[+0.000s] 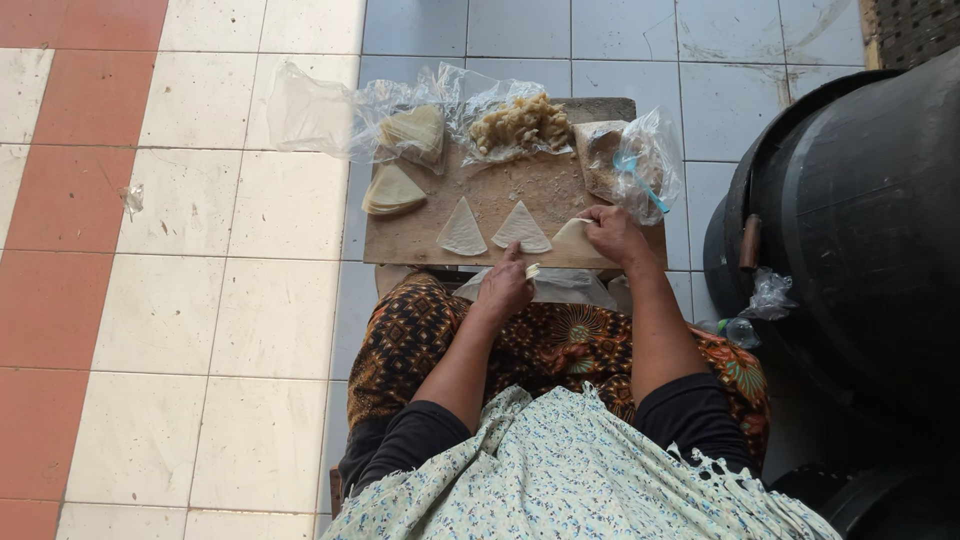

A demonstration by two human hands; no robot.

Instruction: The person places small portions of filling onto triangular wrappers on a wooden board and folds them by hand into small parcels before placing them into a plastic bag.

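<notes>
A wooden board (420,240) rests on the tiled floor (200,300). On the board lie two single triangular wrappers (461,229) side by side near its front edge, a stack of wrappers (391,190) at its left, and three plastic bags along its back: one with more wrappers (415,130), one with pale filling (520,124), one with a blue spoon (636,170). A plastic scrap (132,198) lies on the floor, well apart.
</notes>
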